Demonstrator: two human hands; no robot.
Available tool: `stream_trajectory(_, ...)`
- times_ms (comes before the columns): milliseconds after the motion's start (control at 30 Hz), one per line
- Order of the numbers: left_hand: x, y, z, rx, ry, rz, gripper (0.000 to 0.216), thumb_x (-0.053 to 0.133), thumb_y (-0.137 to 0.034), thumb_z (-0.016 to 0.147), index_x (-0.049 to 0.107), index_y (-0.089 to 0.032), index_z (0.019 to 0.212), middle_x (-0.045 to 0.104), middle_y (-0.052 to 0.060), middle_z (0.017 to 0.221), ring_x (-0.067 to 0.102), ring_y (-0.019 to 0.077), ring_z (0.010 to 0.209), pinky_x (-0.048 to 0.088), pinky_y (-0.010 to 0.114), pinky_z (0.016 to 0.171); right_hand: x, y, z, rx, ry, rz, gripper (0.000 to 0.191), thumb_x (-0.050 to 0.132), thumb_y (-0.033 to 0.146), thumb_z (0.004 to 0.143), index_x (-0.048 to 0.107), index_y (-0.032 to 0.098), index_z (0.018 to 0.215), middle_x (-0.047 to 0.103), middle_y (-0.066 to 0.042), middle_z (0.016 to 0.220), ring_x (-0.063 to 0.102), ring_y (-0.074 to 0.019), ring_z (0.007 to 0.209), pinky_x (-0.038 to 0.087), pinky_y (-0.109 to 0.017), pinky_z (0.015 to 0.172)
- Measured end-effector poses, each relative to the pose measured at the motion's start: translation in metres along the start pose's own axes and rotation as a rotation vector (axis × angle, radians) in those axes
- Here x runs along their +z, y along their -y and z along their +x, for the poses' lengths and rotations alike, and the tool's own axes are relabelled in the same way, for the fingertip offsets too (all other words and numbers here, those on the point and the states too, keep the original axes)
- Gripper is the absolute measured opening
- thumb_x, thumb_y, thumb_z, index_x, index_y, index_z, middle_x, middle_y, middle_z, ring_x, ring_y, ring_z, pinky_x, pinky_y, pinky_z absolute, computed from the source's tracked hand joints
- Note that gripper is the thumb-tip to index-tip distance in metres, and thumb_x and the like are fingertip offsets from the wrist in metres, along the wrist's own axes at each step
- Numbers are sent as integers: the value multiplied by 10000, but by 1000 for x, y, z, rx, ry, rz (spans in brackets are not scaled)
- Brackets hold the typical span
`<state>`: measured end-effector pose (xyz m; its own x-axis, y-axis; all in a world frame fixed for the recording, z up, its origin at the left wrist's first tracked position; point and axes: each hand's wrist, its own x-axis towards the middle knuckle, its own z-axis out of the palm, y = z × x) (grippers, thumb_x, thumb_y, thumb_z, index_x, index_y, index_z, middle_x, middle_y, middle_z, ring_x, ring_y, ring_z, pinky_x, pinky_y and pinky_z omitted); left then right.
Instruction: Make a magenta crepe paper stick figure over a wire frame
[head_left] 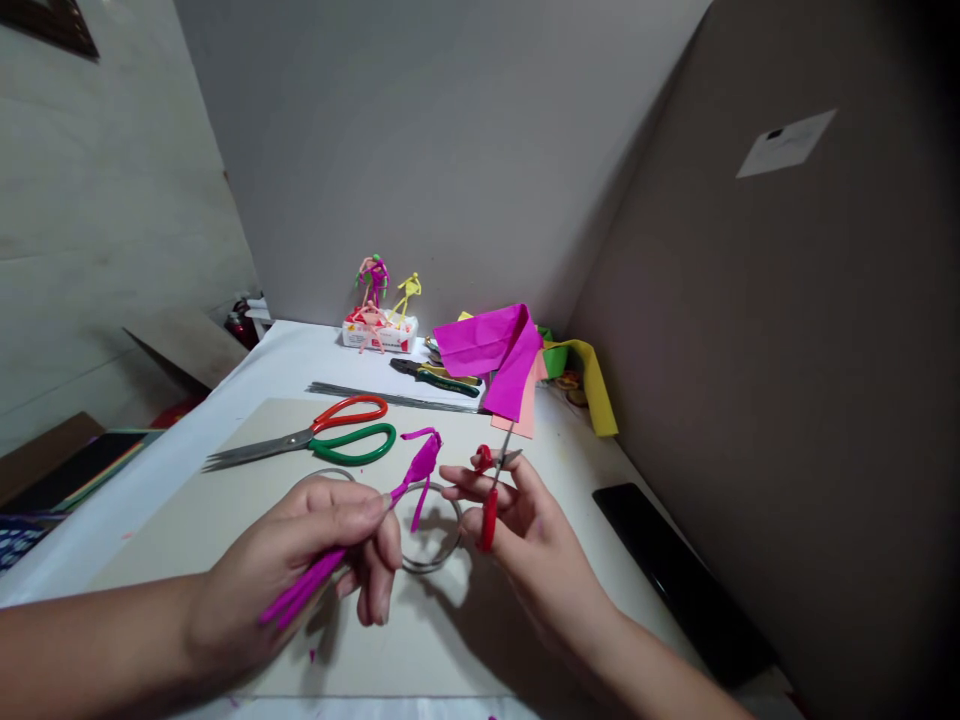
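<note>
The left hand is curled nearly shut around a magenta paper stem, which crosses above a wire ring over the board, near the person. The right hand, partly open, pinches small red-handled scissors just right of the stem's far end. A slipped blade could nick the paper or a finger, and a loose grip could drop the stem.

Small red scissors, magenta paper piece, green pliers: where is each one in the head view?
Small red scissors [488, 520], head view, point on the red grip.
Magenta paper piece [421, 464], head view, point on its wide middle.
Green pliers [448, 383], head view, point on the green grip.
</note>
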<state>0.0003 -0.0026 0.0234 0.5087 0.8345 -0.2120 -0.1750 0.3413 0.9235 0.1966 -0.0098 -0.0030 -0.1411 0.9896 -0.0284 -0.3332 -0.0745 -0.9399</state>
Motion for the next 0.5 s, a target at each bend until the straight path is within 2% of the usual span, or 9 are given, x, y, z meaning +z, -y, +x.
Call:
stream_trajectory(67,1,0,1,2,9,11,352,646,-428,756,701,-108,619,675,93,495,598,135,462,349,180,447,1,1,2,55,23,94,459,807,228,662,486,230,990,700,-63,1008,648,-180,934,492,-281,770)
stream_trajectory(167,0,3,1,-21,48,14,337,652,-422,742,717,-105,648,686,102,523,582,134,476,345,193,469,0,-1,3,78,15,156,489,838,220,626,484,224,965,711,-24,871,669,-154,774,485,-264,714)
stream_trajectory(267,-5,8,-1,-78,183,14,290,701,-404,708,737,-118,732,713,101,614,612,158,536,404,229,539,-1,-3,4,91,4,185,525,866,218,583,485,213,943,686,17,731,641,-125,641,461,-223,623)
stream_trajectory(367,-7,9,-2,-114,289,78,244,723,-359,689,744,-130,772,719,93,664,636,183,599,441,262,596,-2,-2,4,92,2,194,542,873,227,576,479,210,948,678,27,719,605,-97,579,438,-192,572)
stream_trajectory(433,-6,8,-1,-139,260,174,186,707,-314,706,736,-138,760,713,80,629,616,172,602,437,252,591,-3,0,5,75,-31,187,525,860,244,608,476,212,964,686,20,759,582,-77,554,427,-180,552)
stream_trajectory(500,-4,8,1,-164,174,291,149,688,-286,733,715,-141,717,697,66,580,557,134,541,386,217,524,-6,2,5,54,-58,177,461,821,285,679,479,209,979,691,4,783,571,-71,564,429,-180,559)
